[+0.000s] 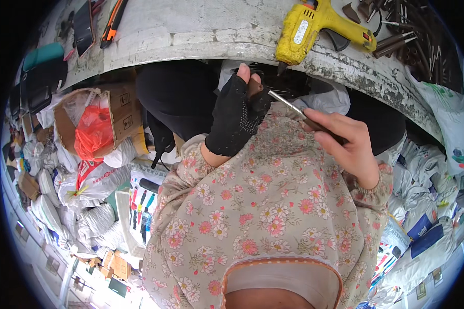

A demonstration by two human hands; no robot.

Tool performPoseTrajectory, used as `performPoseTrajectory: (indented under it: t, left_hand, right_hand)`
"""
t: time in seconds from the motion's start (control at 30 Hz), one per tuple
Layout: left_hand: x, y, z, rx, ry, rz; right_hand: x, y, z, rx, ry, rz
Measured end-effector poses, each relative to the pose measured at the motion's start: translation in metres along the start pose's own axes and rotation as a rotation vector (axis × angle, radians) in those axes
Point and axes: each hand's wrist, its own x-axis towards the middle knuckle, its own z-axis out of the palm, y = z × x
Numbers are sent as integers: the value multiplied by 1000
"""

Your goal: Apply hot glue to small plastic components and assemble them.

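My left hand (236, 117), in a black fingerless glove with grip dots, is closed around a short brown piece (254, 88) with a small hole in its end. My bare right hand (349, 144) grips a silver metal rod with a brown handle (288, 104). The rod slants up and left, its tip close to the brown piece; I cannot tell whether they touch. Both hands are over my lap, just in front of the table edge. A yellow hot glue gun (314, 28) lies on the table beyond them, its nozzle toward me.
Brown handles and metal rods (423, 46) are heaped at the table's far right, by a white plastic bag (451, 123). An orange and black utility knife (112, 26) lies at the back left. A cardboard box (121, 121) with a red bag stands left, beside stacked sacks (95, 221).
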Motion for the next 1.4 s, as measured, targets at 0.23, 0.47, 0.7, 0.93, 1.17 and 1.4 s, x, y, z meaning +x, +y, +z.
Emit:
performPoseTrajectory:
  t: [0.23,0.47,0.7,0.93,1.17,1.4]
  left_hand:
    - [-11,2,5,124,68,71]
    - [-12,1,11,144,99,4]
    - [-9,1,5,110,107,-86]
    - [-26,-1,15,759,-4,401]
    - [-9,-2,-6,742,-52,286]
    - [4,10,-22,1524,-426,1006]
  right_hand:
    - [6,-11,0,-84,-20,-13]
    - [8,-14,-5,-73,2,-31]
    - [9,-19,-11,-115,-51,13]
    - [18,-47,-16,-293,-139,13]
    - [29,-21,-6,-293,-131,-16]
    - [29,21,14,-76,-84,10]
